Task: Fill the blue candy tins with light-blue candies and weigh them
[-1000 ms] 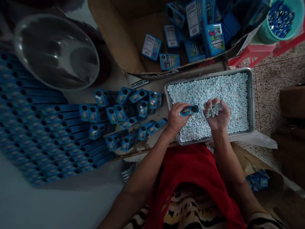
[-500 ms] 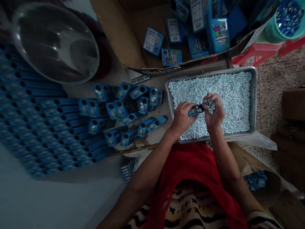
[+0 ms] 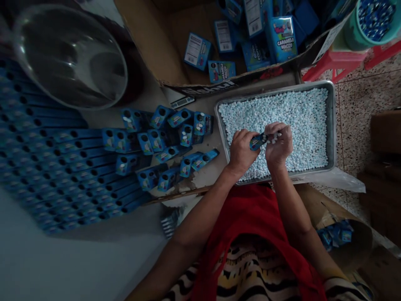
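Observation:
Over the left part of a metal tray (image 3: 331, 125), my left hand (image 3: 243, 151) grips a small blue candy box (image 3: 256, 142). Beside it, my right hand (image 3: 280, 146) is cupped around a small heap of candies (image 3: 274, 138) at the box's end. A few candies show at the box opening, which is partly hidden by the fingers. Pale blue and white candies (image 3: 300, 113) fill the tray below both hands. To the left, several blue boxes (image 3: 156, 140) with round holes stand loosely grouped, some with candies on top.
Rows of blue boxes (image 3: 62, 175) cover the far left. A large clear bowl (image 3: 72, 58) stands behind them. A cardboard carton (image 3: 140, 42) at the back holds several blue boxes. At the upper right is a turquoise tub (image 3: 352, 31) of wrapped sweets on a red stool (image 3: 336, 65).
The heap in my right hand has become smaller, with more candies at the box opening. My right fingers have shifted closer around the box end. The whole view has shifted slightly.

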